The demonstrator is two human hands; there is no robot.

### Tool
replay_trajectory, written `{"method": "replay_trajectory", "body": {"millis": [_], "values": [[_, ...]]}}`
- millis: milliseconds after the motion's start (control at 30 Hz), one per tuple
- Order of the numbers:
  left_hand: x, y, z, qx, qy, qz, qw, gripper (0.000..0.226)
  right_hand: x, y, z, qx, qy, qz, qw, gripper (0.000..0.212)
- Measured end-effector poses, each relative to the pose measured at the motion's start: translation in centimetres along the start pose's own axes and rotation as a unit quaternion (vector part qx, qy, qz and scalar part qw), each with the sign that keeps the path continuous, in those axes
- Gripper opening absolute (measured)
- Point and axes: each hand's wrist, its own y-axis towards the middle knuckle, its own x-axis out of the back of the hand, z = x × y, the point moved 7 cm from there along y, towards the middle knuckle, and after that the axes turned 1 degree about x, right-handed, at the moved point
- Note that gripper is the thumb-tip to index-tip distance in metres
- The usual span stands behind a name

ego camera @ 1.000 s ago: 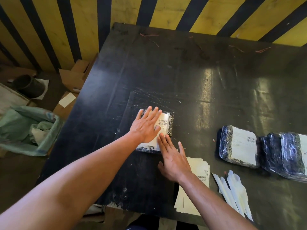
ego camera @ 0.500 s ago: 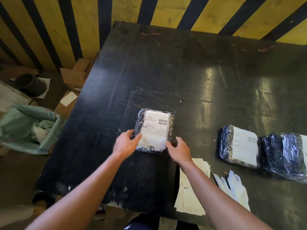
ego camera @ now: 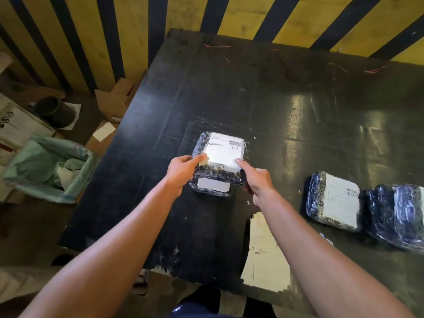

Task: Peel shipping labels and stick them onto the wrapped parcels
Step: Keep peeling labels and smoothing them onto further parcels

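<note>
A dark plastic-wrapped parcel (ego camera: 220, 177) with a white shipping label (ego camera: 226, 150) on top is tilted up off the black table (ego camera: 263, 92), its near edge raised so a second white patch shows underneath. My left hand (ego camera: 183, 168) grips its left side, thumb on the label's corner. My right hand (ego camera: 254, 180) grips its right side, thumb on the label's near edge. A stack of label sheets (ego camera: 263, 255) lies by the table's near edge. Two more wrapped parcels rest at the right: one labelled (ego camera: 335, 200) and one partly cut off (ego camera: 399, 214).
A green-lined waste bin (ego camera: 48, 171) stands on the floor at the left, with cardboard boxes (ego camera: 114, 102) and a dark pot (ego camera: 55, 111) behind it. A yellow and black striped wall (ego camera: 114, 31) runs behind the table.
Both hands went from pressing flat on the label to gripping the parcel's sides, and its near edge has been lifted off the table.
</note>
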Motion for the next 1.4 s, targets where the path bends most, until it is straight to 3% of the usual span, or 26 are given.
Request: {"method": "replay_trajectory", "body": {"millis": [67,167,233,367,467,567,700,900,1067,1200,1300,1400], "values": [[-0.9,-0.8,-0.9,-0.024,0.002,0.017,1.0,0.021,1.0,-0.3,0.4,0.017,0.015,0.002,1.0,0.051],[-3.6,-2.5,-1.5,-0.045,0.021,0.052,0.997,0.034,4.0,-1.1,0.2,0.053,0.014,-0.011,0.998,0.033],[-6.1,-3.7,-1.5,-0.058,0.06,0.07,0.994,0.035,6.7,-1.9,-0.5,0.072,-0.001,-0.029,0.997,0.035],[-12.8,-5.8,-0.3,-0.057,0.105,0.107,0.987,0.036,13.2,-2.5,-2.9,0.07,-0.013,-0.072,0.995,0.068],[-18.7,-7.0,0.9,-0.05,0.137,0.141,0.979,0.05,18.9,-2.5,-5.2,0.051,0.005,-0.118,0.992,0.064],[-24.7,-8.2,1.8,-0.05,0.145,0.173,0.973,0.049,24.2,-2.6,-7.1,0.041,0.009,-0.149,0.988,0.043],[-31.2,-9.2,2.5,-0.038,0.164,0.185,0.968,0.05,30.0,-1.8,-8.4,0.016,0.032,-0.18,0.983,0.059],[-36.8,-9.2,2.8,-0.038,0.199,0.177,0.963,0.054,35.0,0.7,-8.7,0.025,-0.008,-0.184,0.983,0.055],[-37.1,-9.0,4.0,-0.05,0.234,0.166,0.957,0.061,35.3,1.4,-8.9,0.032,-0.139,-0.114,0.983,0.075],[-33.3,-9.8,5.0,-0.071,0.249,0.101,0.96,0.065,34.5,-1.5,-8.1,0.142,-0.302,-0.118,0.935,0.086],[-28.1,-11.1,6.9,-0.08,0.226,0.029,0.97,0.052,32.3,-4.2,-8.3,0.273,-0.35,-0.121,0.888,0.073],[-22.2,-12.3,10.0,-0.056,0.199,-0.043,0.977,0.04,29.4,-5.6,-10.4,0.302,-0.339,-0.067,0.889,0.051]]}}
